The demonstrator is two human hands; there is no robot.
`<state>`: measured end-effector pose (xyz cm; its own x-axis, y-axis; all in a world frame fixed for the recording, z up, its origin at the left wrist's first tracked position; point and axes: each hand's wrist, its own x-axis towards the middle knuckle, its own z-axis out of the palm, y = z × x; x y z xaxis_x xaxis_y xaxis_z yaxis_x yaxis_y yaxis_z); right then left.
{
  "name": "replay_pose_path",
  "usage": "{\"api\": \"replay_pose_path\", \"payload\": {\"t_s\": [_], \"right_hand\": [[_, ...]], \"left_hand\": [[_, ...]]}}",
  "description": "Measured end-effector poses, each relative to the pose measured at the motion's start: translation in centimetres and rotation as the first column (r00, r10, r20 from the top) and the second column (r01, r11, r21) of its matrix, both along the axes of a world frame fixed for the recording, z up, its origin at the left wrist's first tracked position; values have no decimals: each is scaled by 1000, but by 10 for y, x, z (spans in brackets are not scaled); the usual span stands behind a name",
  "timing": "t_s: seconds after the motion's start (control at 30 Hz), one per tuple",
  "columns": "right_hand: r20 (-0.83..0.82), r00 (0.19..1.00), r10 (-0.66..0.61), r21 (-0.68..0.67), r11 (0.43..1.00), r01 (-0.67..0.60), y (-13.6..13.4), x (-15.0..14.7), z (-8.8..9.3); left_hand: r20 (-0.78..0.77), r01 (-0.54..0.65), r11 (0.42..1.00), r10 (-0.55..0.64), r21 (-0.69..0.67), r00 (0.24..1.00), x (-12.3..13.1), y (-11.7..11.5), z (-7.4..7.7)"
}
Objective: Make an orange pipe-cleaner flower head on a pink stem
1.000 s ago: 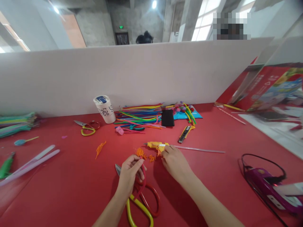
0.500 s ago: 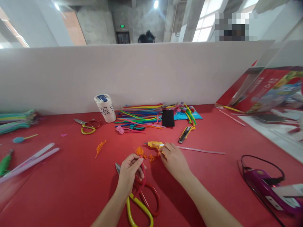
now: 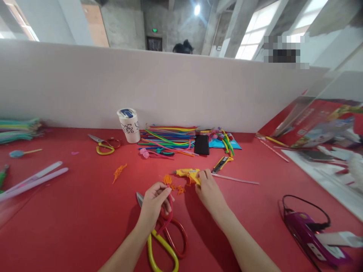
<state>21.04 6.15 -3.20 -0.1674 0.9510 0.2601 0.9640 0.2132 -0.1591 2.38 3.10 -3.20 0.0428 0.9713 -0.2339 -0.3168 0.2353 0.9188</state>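
My left hand point(image 3: 157, 202) pinches a red pipe cleaner point(image 3: 171, 211) between thumb and fingers. At its upper end is an orange fuzzy tuft point(image 3: 167, 180), and the lower end hangs over large scissors point(image 3: 163, 249) with one yellow and one red handle. My right hand point(image 3: 210, 190) is closed around the grip of a yellow glue gun point(image 3: 187, 173), whose nozzle points left toward the tuft. A clear glue stick point(image 3: 238, 179) sticks out of its back. Orange scraps point(image 3: 180, 189) lie between the hands. Whether the gun touches the table cannot be seen.
Pipe cleaners point(image 3: 167, 140), a phone-like black object point(image 3: 202, 145) and a white cup point(image 3: 129, 126) line the partition. A utility knife point(image 3: 221, 164) lies behind the gun. Smaller scissors point(image 3: 104, 144) are at left, a purple power strip point(image 3: 314, 234) with a cable at right.
My right hand has shifted slightly on the glue gun, so more of its yellow body shows. The left hand keeps its pinch. The camera view has tilted a little.
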Motion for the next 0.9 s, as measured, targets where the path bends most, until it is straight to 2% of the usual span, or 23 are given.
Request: {"api": "replay_pose_path", "payload": {"t_s": [0.07, 0.2, 0.33, 0.47, 0.57, 0.63, 0.73, 0.9], "right_hand": [[9, 1000, 15, 10, 1000, -16, 3, 2, 1], [46, 989, 137, -3, 991, -137, 3, -5, 3], [21, 984, 177, -43, 983, -176, 3, -17, -4], [-134, 980, 147, -95, 982, -160, 6, -23, -10], [-328, 941, 88, -133, 981, -139, 3, -23, -5], [-486, 872, 57, -161, 975, -153, -3, -23, 5], [-709, 704, 26, -196, 952, -233, -14, -24, 21], [-900, 433, -46, -198, 930, -311, -24, -25, 30]], "left_hand": [[7, 2, 1000, -2, 0, 1000, 1, 0, -1], [15, 6, 1000, -6, 2, 1000, 2, 0, -1], [20, 14, 1000, -14, 4, 1000, 2, -1, 1], [23, 19, 1000, -18, -3, 1000, 4, -2, 3], [29, 28, 1000, -27, -14, 999, 4, -3, 4], [36, 41, 999, -40, -24, 999, 5, -3, 4], [47, 67, 997, -65, -44, 997, 6, -4, 5], [32, 95, 993, -93, -73, 995, 7, -6, 6]]}}
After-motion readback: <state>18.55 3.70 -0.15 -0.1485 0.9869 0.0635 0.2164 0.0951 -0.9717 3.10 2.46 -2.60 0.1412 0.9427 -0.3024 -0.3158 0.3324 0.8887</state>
